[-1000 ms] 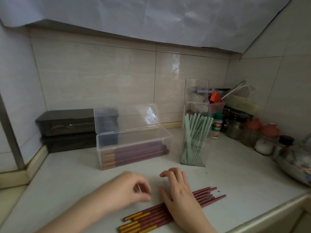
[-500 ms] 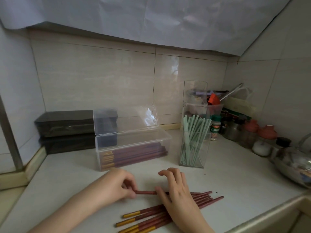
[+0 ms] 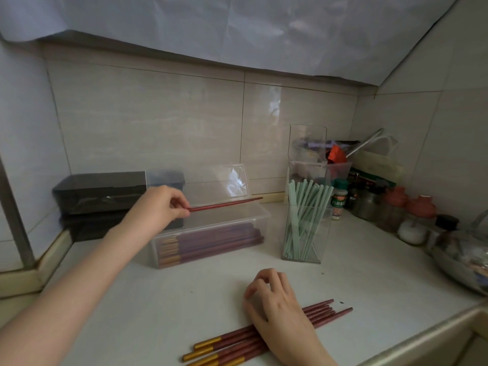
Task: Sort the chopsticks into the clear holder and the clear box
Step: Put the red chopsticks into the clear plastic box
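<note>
My left hand (image 3: 161,207) pinches one red chopstick (image 3: 227,204) by its end and holds it level above the open clear box (image 3: 261,216). Several red chopsticks with gold ends lie inside that box. My right hand (image 3: 277,310) rests on a loose pile of red chopsticks (image 3: 324,311) near the counter's front edge, its fingers loosely bent. The clear holder (image 3: 307,231) stands upright to the right of the box with several pale green chopsticks in it.
Two dark lidded boxes (image 3: 97,191) are stacked behind the clear box at the left. Spice jars (image 3: 420,207), a second clear container (image 3: 307,154) and a metal pot (image 3: 464,257) crowd the back right corner. The counter's edge (image 3: 422,336) runs along the lower right.
My left hand picked one red chopstick out of the pile and lifted it up and back over the clear box. My right hand stayed on the pile.
</note>
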The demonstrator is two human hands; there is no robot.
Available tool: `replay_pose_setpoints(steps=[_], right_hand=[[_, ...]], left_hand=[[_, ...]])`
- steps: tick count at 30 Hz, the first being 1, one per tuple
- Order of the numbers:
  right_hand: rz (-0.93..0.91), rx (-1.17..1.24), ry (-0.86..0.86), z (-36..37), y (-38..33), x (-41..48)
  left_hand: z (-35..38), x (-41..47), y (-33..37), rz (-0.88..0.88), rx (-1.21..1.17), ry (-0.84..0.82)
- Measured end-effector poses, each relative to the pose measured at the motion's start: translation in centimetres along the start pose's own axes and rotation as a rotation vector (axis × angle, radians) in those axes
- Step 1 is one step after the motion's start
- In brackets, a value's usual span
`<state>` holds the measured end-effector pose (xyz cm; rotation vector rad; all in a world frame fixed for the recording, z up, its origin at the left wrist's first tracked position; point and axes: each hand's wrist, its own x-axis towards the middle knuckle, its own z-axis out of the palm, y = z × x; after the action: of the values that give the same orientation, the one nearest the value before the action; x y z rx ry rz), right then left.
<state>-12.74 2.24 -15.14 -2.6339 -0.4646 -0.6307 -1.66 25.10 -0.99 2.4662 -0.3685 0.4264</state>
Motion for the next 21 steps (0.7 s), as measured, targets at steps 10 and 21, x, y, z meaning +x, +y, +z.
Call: replay_pose_setpoints(steps=[10,21], right_hand=[[0.005,0.028,0.033,0.0,0.0,0.0],[0.012,0.037,0.056,-0.1,0.1,0.1]], left_hand=[[2.7,1.5,-2.7,-0.049,0.012,-0.087],[6.2,-11.4,2.2,0.094,-0.179,-0.652]])
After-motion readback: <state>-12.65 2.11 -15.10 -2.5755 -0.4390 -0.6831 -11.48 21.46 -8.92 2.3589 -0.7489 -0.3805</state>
